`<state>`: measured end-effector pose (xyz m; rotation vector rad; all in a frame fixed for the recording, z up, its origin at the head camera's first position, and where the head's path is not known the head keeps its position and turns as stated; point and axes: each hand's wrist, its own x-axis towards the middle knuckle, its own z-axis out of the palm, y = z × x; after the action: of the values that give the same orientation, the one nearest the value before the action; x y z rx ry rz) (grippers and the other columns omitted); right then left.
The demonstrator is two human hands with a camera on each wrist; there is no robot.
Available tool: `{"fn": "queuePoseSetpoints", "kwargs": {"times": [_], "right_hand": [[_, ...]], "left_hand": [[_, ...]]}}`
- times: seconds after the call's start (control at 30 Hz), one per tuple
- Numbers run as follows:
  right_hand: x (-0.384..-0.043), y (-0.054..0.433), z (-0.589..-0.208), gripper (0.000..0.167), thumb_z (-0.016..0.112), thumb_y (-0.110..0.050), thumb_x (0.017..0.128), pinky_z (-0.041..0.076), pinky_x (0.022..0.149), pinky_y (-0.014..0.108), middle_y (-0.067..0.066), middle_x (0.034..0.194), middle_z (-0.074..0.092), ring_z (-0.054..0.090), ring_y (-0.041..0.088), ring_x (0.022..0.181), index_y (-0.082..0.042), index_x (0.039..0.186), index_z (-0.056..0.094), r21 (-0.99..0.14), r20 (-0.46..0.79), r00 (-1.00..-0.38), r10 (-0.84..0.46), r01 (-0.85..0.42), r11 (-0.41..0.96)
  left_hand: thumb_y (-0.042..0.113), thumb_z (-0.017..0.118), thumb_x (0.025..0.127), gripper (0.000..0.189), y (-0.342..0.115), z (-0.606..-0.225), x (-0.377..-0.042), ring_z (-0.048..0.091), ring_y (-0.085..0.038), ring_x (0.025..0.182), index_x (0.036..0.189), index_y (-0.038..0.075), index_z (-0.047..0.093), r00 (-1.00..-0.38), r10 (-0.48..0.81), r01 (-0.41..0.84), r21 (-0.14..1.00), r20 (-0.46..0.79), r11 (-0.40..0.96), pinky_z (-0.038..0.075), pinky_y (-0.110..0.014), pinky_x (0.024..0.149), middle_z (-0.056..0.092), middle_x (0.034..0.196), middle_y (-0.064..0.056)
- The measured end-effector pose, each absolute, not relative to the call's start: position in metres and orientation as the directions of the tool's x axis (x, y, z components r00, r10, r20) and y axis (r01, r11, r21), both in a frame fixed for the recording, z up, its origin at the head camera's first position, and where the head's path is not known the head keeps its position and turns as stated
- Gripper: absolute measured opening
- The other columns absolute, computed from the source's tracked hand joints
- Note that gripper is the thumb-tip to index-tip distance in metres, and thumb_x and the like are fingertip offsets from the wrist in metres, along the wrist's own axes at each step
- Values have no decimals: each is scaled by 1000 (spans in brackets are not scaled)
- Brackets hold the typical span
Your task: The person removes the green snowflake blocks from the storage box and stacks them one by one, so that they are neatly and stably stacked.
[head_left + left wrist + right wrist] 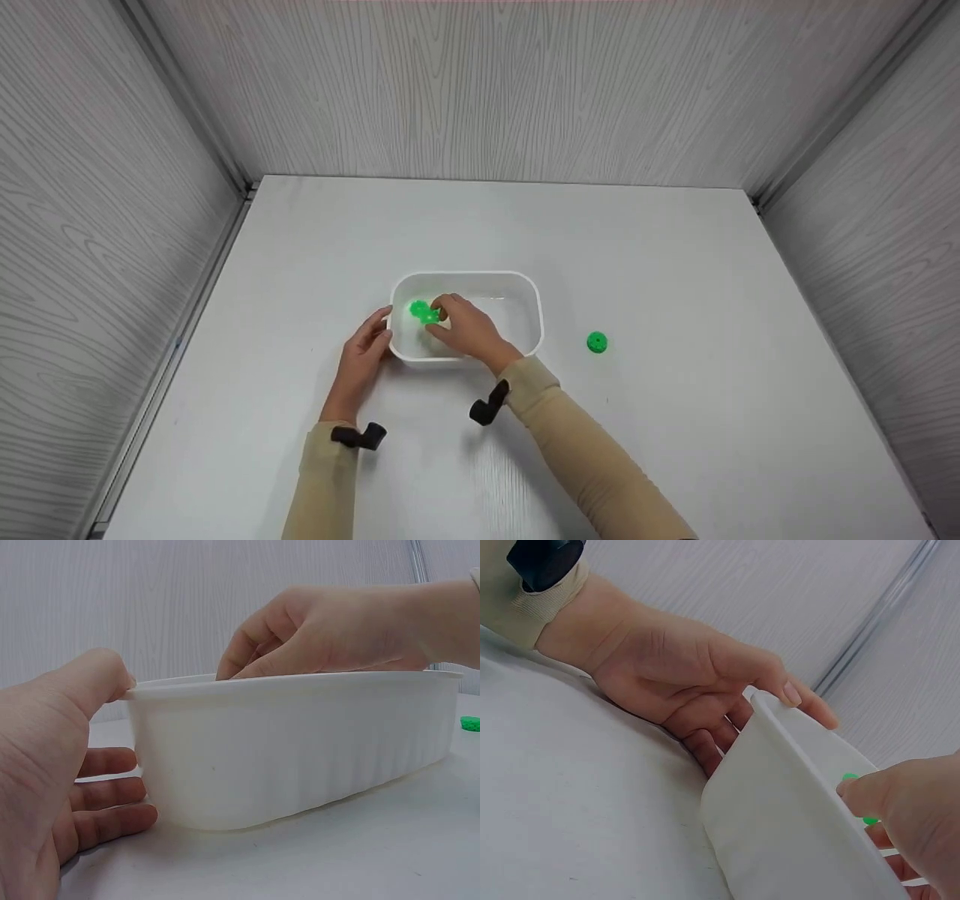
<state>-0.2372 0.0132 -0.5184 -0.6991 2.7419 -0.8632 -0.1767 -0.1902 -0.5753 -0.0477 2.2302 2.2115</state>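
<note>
A white plastic tub (525,345) with rounded corners stands on the table. At its left end my left hand (364,360) grips the rim, with thumb and forefinger at the edge and the other fingers against the outer wall (217,757). My right hand (469,330) reaches down inside the tub and pinches a small bright green plastic piece (428,317) between thumb and fingers. Another green piece (418,307) lies right beside it in the tub's left part. From the left wrist, the tub wall hides the right fingertips and both green pieces.
A round green piece with small holes (597,342) lies on the white table (675,262), right of the tub. Wood-grain panels (480,90) enclose the table at the back and both sides. Black wrist cameras (489,403) sit on both cuffs.
</note>
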Motion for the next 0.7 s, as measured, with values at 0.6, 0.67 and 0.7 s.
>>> {"fn": "queuePoseSetpoints", "kwargs": {"times": [0.6,0.67,0.7], "right_hand": [[-222,46,-503,35,65,-27,88,43,66,28,4,93,57,52,17,76,-6,114,57,-666,163,-876,-455,-438,604],[-221,50,-502,33,66,-27,88,43,65,28,5,93,57,52,18,76,-7,113,57,-668,182,-875,-448,-445,597],[-220,52,-502,33,66,-27,88,43,65,28,5,93,57,52,18,76,-6,113,57,-668,188,-875,-447,-447,595]], "left_hand": [[17,51,97,44,-186,-547,-165,49,-39,113,140,11,43,-1000,18,-4,1000,-4,7,48,-32,82,49,129,-23],[17,51,97,44,-186,-547,-165,49,-39,112,139,11,44,-1000,15,-3,1000,-3,5,48,-33,82,50,128,-23],[17,52,96,43,-186,-546,-165,50,-39,112,139,11,44,-1000,13,-6,1000,-6,7,48,-33,82,50,128,-23]]}}
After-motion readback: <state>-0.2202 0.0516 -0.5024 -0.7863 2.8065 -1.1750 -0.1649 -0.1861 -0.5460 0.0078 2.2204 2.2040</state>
